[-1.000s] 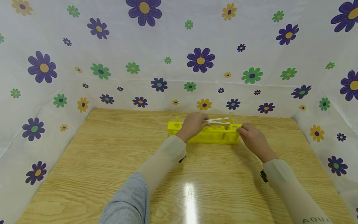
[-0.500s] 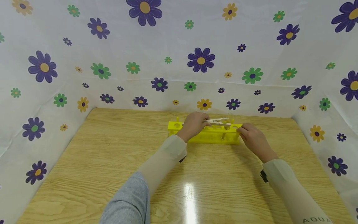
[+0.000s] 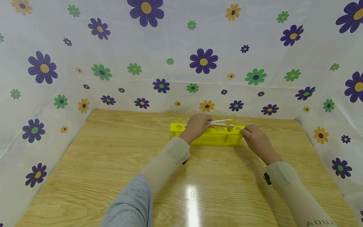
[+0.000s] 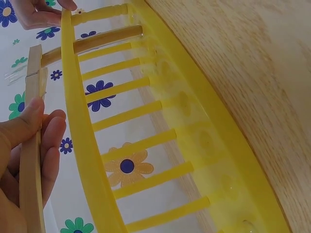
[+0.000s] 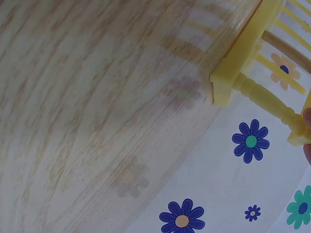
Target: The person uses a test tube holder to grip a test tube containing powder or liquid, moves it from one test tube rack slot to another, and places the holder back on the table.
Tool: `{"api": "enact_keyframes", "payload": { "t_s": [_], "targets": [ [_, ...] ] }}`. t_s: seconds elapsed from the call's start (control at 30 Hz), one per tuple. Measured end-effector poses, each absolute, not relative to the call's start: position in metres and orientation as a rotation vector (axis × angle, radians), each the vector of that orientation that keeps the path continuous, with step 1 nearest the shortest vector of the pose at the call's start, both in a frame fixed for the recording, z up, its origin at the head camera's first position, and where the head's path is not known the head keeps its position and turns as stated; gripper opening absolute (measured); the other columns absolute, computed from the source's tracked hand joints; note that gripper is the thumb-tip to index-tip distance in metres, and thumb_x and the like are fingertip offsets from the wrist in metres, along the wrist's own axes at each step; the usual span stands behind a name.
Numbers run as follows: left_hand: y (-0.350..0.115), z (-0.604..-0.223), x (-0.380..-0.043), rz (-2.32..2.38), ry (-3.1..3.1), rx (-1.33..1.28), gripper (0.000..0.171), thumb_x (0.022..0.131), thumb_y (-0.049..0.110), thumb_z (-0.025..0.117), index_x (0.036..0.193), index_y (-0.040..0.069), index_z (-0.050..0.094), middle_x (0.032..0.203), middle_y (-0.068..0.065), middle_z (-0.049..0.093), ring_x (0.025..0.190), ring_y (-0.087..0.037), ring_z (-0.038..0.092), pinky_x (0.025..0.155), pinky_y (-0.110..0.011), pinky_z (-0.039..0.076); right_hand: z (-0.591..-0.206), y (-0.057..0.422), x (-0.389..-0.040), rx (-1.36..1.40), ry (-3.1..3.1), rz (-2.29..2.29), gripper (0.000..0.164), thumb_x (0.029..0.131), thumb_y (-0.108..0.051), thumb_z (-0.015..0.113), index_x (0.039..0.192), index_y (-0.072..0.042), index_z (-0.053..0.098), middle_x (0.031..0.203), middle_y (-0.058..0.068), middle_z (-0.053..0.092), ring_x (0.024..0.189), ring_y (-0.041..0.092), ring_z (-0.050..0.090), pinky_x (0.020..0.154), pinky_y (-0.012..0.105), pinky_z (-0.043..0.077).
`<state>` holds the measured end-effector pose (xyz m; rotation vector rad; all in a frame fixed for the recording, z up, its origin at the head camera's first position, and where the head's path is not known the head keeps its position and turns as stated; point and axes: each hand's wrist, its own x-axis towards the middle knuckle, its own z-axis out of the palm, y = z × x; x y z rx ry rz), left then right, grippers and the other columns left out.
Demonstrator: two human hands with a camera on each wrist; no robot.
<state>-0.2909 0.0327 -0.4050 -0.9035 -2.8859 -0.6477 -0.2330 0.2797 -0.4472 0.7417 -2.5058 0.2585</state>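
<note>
My left hand (image 3: 197, 126) grips a wooden test tube clamp (image 3: 217, 124) above the yellow test tube rack (image 3: 210, 140). The clamp's far end (image 4: 34, 60) is at the upper part of a test tube (image 4: 109, 38) holding brown liquid. That tube stands in a hole near the rack's right end, its clear glass mouth sticking up past the clamp. My right hand (image 3: 258, 140) pinches the top right corner of the rack, thumb and fingers at its edge. In the right wrist view only fingertips (image 5: 307, 138) show, by the rack's end post.
The rack stands on a wood-grain table (image 3: 119, 151) near its back edge. Behind and at both sides hangs a white flowered cloth (image 3: 181, 41). Other holes (image 3: 179, 127) in the rack's top show at its left end.
</note>
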Motion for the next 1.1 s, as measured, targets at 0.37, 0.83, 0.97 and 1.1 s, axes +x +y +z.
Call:
{"api": "enact_keyframes", "payload": {
  "t_s": [0.37, 0.83, 0.97, 1.1],
  "targets": [
    [0.0358, -0.4038, -0.2925, -0.653, -2.896, -0.905, 0.018, 0.088, 0.029, 0.063, 0.089, 0.013, 0.069, 0.08, 0.001, 0.068, 0.061, -0.009, 0.05, 0.063, -0.021, 0.044, -0.4481, 0.2805, -0.2348, 0.764, -2.489, 0.267, 0.014, 0.073, 0.008, 0.073, 0.085, 0.001, 0.068, 0.08, 0.012, 0.061, 0.075, 0.025, 0.06, 0.07, 0.036, 0.055],
    [0.041, -0.4023, -0.2952, -0.615, -2.943, -0.881, 0.022, 0.088, 0.032, 0.062, 0.096, 0.014, 0.071, 0.09, 0.002, 0.072, 0.071, -0.009, 0.062, 0.068, -0.023, 0.051, -0.447, 0.28, -0.2353, 0.766, -2.48, 0.27, 0.015, 0.072, 0.008, 0.073, 0.085, 0.002, 0.068, 0.079, 0.012, 0.061, 0.073, 0.024, 0.059, 0.069, 0.036, 0.055],
    [0.041, -0.4009, -0.2945, -0.624, -2.951, -0.881, 0.021, 0.088, 0.032, 0.061, 0.093, 0.014, 0.071, 0.088, 0.002, 0.071, 0.066, -0.009, 0.057, 0.065, -0.022, 0.048, -0.4471, 0.2796, -0.2345, 0.765, -2.474, 0.27, 0.014, 0.073, 0.008, 0.073, 0.084, 0.002, 0.068, 0.079, 0.012, 0.061, 0.073, 0.024, 0.059, 0.068, 0.036, 0.055],
    [0.0411, -0.4007, -0.2952, -0.626, -2.956, -0.879, 0.021, 0.088, 0.033, 0.061, 0.091, 0.014, 0.071, 0.086, 0.003, 0.071, 0.064, -0.008, 0.053, 0.062, -0.02, 0.045, -0.447, 0.2792, -0.2338, 0.758, -2.481, 0.269, 0.013, 0.073, 0.008, 0.072, 0.084, 0.002, 0.067, 0.078, 0.012, 0.061, 0.073, 0.024, 0.059, 0.068, 0.036, 0.055]
  ]
}}
